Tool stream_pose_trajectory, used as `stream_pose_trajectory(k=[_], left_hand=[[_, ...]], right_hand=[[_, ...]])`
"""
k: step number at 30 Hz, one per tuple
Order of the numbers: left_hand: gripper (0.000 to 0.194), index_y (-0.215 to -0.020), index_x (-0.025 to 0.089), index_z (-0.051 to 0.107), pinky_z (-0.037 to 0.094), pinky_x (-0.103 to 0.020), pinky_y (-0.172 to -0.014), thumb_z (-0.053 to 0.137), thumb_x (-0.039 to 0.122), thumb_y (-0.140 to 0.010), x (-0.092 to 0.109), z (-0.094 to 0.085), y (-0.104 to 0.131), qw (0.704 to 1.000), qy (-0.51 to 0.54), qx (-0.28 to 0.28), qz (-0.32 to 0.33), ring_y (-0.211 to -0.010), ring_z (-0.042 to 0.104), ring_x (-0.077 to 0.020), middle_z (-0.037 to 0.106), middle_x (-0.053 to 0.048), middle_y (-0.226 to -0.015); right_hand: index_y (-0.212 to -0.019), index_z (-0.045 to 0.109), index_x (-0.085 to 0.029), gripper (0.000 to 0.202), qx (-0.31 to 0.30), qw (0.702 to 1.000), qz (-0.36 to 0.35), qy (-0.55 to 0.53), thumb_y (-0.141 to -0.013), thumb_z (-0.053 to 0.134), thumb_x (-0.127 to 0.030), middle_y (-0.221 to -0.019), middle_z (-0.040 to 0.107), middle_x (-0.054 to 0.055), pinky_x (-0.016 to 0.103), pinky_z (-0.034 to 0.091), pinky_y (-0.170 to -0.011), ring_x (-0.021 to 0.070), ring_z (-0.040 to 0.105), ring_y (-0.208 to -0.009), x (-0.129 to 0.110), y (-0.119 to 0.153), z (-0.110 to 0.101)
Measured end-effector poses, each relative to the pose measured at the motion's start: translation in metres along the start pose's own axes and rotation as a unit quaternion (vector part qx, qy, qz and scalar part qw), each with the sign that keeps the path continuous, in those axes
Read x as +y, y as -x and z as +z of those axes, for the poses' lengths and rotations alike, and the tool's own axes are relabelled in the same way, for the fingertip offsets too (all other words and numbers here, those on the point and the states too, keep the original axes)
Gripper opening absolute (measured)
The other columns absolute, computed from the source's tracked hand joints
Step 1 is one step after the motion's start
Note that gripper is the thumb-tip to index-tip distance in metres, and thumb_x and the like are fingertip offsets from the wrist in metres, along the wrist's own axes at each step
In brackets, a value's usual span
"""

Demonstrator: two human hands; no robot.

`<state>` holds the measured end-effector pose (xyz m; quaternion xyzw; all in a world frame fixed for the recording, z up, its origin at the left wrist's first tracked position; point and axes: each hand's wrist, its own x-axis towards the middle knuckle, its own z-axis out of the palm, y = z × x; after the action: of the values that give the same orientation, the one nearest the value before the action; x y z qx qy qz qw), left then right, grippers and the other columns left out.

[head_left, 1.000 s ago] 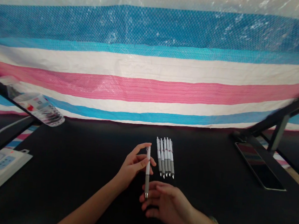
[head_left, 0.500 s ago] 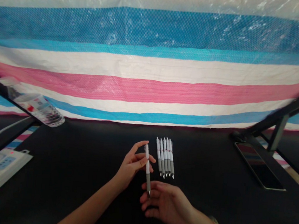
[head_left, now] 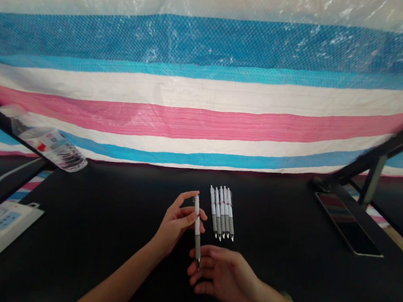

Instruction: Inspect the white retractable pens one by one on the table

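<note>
A white pen with a grey grip (head_left: pixel 197 246) slants in front of me, its metal tip pointing down towards me. My left hand (head_left: pixel 174 225) grips its upper barrel between thumb and fingers, with the index fingertip on the top button. Close by the pen's tip is my right hand (head_left: pixel 226 273), fingers loosely curved and apart, holding nothing. The tip overlaps those fingers in view; whether they touch it I cannot tell. Just beyond the hands, several matching pens (head_left: pixel 221 211) lie side by side on the black tabletop (head_left: pixel 273 215), tips towards me.
A phone (head_left: pixel 349 224) lies at the right, beside a dark frame bar (head_left: pixel 375 158). At the left are a power strip (head_left: pixel 0 226) with a plugged-in cable and a tilted clear bottle (head_left: pixel 50 143). A striped plastic sheet (head_left: pixel 207 94) hangs behind the table.
Almost nothing differs. The pen and both hands sit a touch further left in the picture, and the view has shifted very slightly. My left hand keeps its hold.
</note>
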<state>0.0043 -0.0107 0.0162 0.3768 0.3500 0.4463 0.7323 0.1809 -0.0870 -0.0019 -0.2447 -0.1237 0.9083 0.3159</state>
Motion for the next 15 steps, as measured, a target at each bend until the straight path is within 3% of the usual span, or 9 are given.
stream_pose_trajectory(k=[7, 11, 12, 13, 14, 15], left_hand=[[0.069, -0.143, 0.019, 0.044, 0.052, -0.029, -0.064, 0.077, 0.027, -0.083, 0.000, -0.001, -0.002, 1.000, 0.013, 0.011, 0.000, -0.062, 0.068, -0.0158, 0.075, -0.006, -0.086], [0.068, -0.138, 0.017, 0.046, 0.053, -0.029, -0.065, 0.079, 0.027, -0.079, 0.006, 0.000, -0.006, 0.999, 0.008, 0.044, 0.007, -0.061, 0.068, -0.0164, 0.076, -0.007, -0.085], [0.068, -0.138, 0.017, 0.046, 0.054, -0.030, -0.066, 0.079, 0.027, -0.079, 0.009, 0.000, -0.007, 0.999, 0.000, 0.053, 0.009, -0.062, 0.069, -0.0165, 0.076, -0.007, -0.087], [0.069, -0.139, 0.018, 0.045, 0.055, -0.031, -0.068, 0.079, 0.028, -0.080, 0.012, 0.001, -0.008, 0.998, -0.016, 0.061, 0.010, -0.063, 0.069, -0.0168, 0.076, -0.007, -0.089], [0.070, -0.141, 0.018, 0.044, 0.055, -0.032, -0.069, 0.078, 0.030, -0.080, 0.014, 0.001, -0.010, 0.997, -0.041, 0.067, 0.008, -0.065, 0.070, -0.0174, 0.076, -0.007, -0.090], [0.072, -0.142, 0.019, 0.042, 0.056, -0.033, -0.070, 0.077, 0.032, -0.081, 0.017, 0.002, -0.011, 0.994, -0.076, 0.072, 0.006, -0.066, 0.070, -0.0185, 0.076, -0.007, -0.090]], right_hand=[[-0.113, 0.069, -0.006, 0.039, 0.001, 0.999, -0.019, 0.038, -0.079, 0.064, -0.025, -0.097, 0.073, 0.015, 0.033, 0.049, -0.079, 0.0214, 0.069, -0.086, 0.002, 0.000, 0.003], [-0.102, 0.068, -0.009, 0.033, 0.021, 0.981, -0.008, 0.191, -0.084, 0.057, -0.035, -0.090, 0.073, 0.014, 0.028, 0.047, -0.056, 0.0173, 0.066, -0.061, 0.004, 0.003, 0.004], [-0.098, 0.068, -0.011, 0.032, 0.036, 0.959, -0.025, 0.281, -0.088, 0.054, -0.037, -0.086, 0.072, 0.012, 0.026, 0.044, -0.052, 0.0156, 0.062, -0.055, 0.002, 0.005, 0.004], [-0.095, 0.068, -0.012, 0.031, 0.057, 0.915, -0.063, 0.394, -0.090, 0.051, -0.037, -0.083, 0.071, 0.011, 0.027, 0.043, -0.051, 0.0152, 0.060, -0.053, -0.001, 0.007, 0.005], [-0.094, 0.068, -0.013, 0.028, 0.078, 0.845, -0.116, 0.517, -0.092, 0.050, -0.034, -0.081, 0.071, 0.010, 0.028, 0.044, -0.054, 0.0162, 0.060, -0.057, -0.005, 0.010, 0.006], [-0.095, 0.069, -0.014, 0.022, 0.096, 0.745, -0.179, 0.636, -0.092, 0.051, -0.028, -0.082, 0.070, 0.010, 0.031, 0.046, -0.061, 0.0186, 0.062, -0.065, -0.010, 0.011, 0.006]])
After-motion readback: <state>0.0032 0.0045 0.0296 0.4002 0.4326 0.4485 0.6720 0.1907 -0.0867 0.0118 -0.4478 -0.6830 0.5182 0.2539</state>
